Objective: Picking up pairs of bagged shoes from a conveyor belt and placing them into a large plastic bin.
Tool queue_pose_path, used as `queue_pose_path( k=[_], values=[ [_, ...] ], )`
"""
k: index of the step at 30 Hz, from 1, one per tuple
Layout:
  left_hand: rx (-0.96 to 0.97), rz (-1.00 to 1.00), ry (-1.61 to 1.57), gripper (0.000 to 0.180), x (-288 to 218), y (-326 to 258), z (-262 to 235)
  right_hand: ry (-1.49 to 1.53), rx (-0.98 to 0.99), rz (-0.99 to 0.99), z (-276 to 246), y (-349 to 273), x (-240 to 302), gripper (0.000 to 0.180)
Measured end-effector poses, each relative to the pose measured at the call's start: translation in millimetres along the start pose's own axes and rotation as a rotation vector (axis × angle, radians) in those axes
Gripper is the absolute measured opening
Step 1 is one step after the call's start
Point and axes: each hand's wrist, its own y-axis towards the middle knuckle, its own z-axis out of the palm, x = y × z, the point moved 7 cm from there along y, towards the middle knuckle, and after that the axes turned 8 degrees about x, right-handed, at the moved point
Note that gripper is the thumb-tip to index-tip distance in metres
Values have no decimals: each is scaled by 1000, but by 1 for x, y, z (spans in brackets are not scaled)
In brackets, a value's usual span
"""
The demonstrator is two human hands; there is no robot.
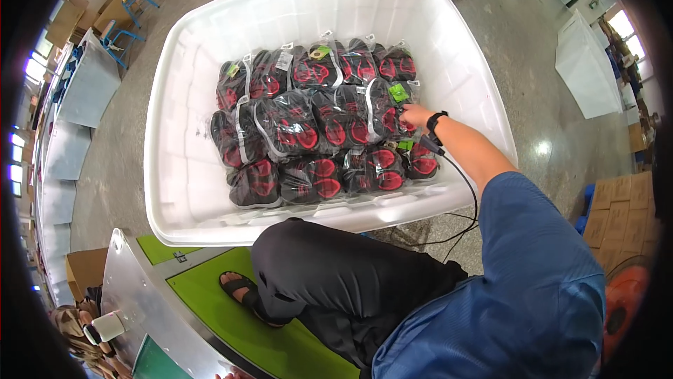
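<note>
My right hand (415, 117), with a black band at the wrist, reaches into a large white plastic tub (186, 56). Its fingers are closed on the right edge of a clear-bagged pair of shoes (384, 107), black with red insides, a pale sole and a green tag. Around it, several more bagged pairs (284, 126) lie in rows, some resting on others. Just the fingertips of my left hand (230, 375) show at the lower edge, by a metal tabletop (144, 295). The rest of that hand is out of the picture.
A black cable (473, 193) hangs from my right wrist beside the tub. My sandalled foot (245, 291) is on a green panel (224, 281). Stacked cartons (620, 214) stand at right, with white bins (587, 63) beyond. Blue stools (119, 42) and a long bench (87, 91) are at left.
</note>
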Motion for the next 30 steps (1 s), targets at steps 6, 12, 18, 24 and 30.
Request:
queue_pose_path(
  k=[6, 12, 18, 24, 30],
  values=[
    [-40, -59, 112, 45, -11, -7, 11, -313, -484, 186, 27, 42, -3, 89],
    [17, -94, 283, 45, 10, 2, -4, -176, -733, 233, 0, 20, -11, 101],
    [14, -56, 248, 41, -1, 6, 6, -136, -659, -94, -2, 79, -59, 93],
    [-13, -52, 326, 46, -9, 4, 13, 19, -744, -210, 15, 101, -70, 66],
    [-10, -59, 474, 52, -29, 1, 32, -21, -720, -248, 29, 98, -54, 58]
  ],
)
